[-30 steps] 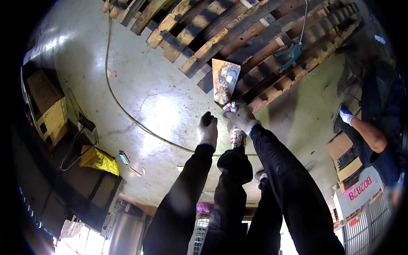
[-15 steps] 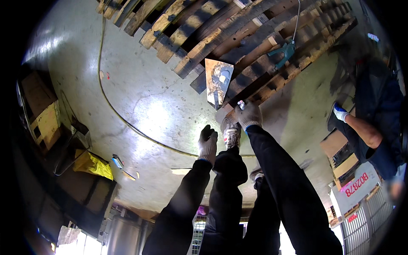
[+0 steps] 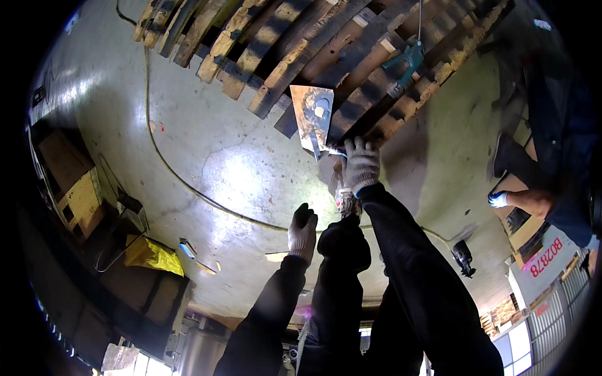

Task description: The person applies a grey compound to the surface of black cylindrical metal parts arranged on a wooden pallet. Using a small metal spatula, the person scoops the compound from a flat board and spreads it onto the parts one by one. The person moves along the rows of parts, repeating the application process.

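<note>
My right hand (image 3: 362,164), in a pale knit glove, is closed around a slim pen-like tool (image 3: 337,151) whose end points left. That end is beside the lower tip of a tapered wooden board (image 3: 302,100), stained dark, which lies against a pallet corner. A grey patch with a round pale piece (image 3: 320,111) sits on the board. My left hand (image 3: 303,233), gloved with dark fingers, hangs over the floor, loosely curled, thumb a little apart, with nothing visible in it. My shoe (image 3: 347,203) stands just below my right hand.
Stacked wooden pallets (image 3: 295,62) fill the top, with a teal air gun (image 3: 411,61) hanging over them. A yellow hose (image 3: 182,178) curves across the floor toward a black tool (image 3: 463,258). Another person (image 3: 545,182) is at the right. A yellow bag (image 3: 153,255) lies left.
The tool in my right hand has turned from pointing up to pointing left at the board. My left hand is slightly lower. The person at the right has lowered a hand.
</note>
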A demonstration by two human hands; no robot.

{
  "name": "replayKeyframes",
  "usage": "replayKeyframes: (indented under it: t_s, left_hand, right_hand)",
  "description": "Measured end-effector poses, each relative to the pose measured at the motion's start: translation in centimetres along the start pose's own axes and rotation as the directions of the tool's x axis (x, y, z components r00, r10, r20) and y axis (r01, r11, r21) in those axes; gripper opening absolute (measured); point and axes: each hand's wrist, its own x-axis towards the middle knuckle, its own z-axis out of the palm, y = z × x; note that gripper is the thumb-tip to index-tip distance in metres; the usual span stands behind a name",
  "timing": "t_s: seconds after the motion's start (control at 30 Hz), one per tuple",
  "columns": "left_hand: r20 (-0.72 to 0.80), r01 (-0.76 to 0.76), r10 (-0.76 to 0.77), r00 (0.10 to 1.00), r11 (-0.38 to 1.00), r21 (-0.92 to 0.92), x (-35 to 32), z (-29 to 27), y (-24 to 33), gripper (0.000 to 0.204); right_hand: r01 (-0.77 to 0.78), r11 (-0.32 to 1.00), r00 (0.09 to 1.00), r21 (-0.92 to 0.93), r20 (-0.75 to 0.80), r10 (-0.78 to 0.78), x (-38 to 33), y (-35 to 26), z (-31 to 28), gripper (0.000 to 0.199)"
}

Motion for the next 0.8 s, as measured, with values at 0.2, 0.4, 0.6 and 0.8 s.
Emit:
replayKeyframes:
  t_s: [0.2,0.4,0.6,0.8]
  left_hand:
    - [-0.004,-0.055,0.055,0.998,0.997,-0.047,-0.1,0.5,-0.2,0.051]
    - [-0.027,-0.032,0.031,0.999,0.998,-0.060,-1.3,0.9,0.1,0.051]
    - [-0.027,-0.016,0.014,1.000,0.999,-0.051,-2.1,1.0,-0.1,0.053]
    - [-0.025,-0.029,0.029,0.999,1.000,-0.009,-2.6,1.7,0.6,0.054]
  right_hand:
    - [-0.222,0.966,0.956,0.135,-0.164,0.243,-1.2,-0.2,2.3,0.047]
    - [-0.372,0.874,0.895,0.314,-0.129,0.427,-1.3,-0.8,3.2,0.044]
    - [-0.405,0.855,0.870,0.323,-0.150,0.469,-2.6,-0.5,4.1,0.049]
    - [-0.420,0.850,0.889,0.317,-0.041,0.455,-3.0,0.6,3.9,0.056]
